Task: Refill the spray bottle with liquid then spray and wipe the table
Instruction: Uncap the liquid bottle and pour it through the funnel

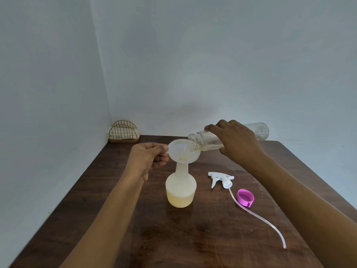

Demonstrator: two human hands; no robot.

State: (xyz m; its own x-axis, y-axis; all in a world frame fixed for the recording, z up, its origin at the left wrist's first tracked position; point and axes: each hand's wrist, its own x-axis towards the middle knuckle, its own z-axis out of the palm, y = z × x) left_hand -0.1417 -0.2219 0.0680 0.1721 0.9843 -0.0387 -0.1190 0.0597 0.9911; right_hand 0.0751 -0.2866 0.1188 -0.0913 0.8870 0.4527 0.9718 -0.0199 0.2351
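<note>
A translucent white spray bottle stands upright mid-table, its lower part filled with pale yellow liquid. A white funnel sits in its neck, and my left hand pinches the funnel's rim tab. My right hand grips a clear plastic bottle, tipped nearly flat with its open mouth over the funnel; yellowish liquid lies along its lower side. The white trigger sprayer head with its long clear tube lies on the table to the right.
A pink cap rests beside the tube. A gold wire napkin holder with white napkins stands in the far left corner against the wall. The dark wooden table ends at walls on the left and back.
</note>
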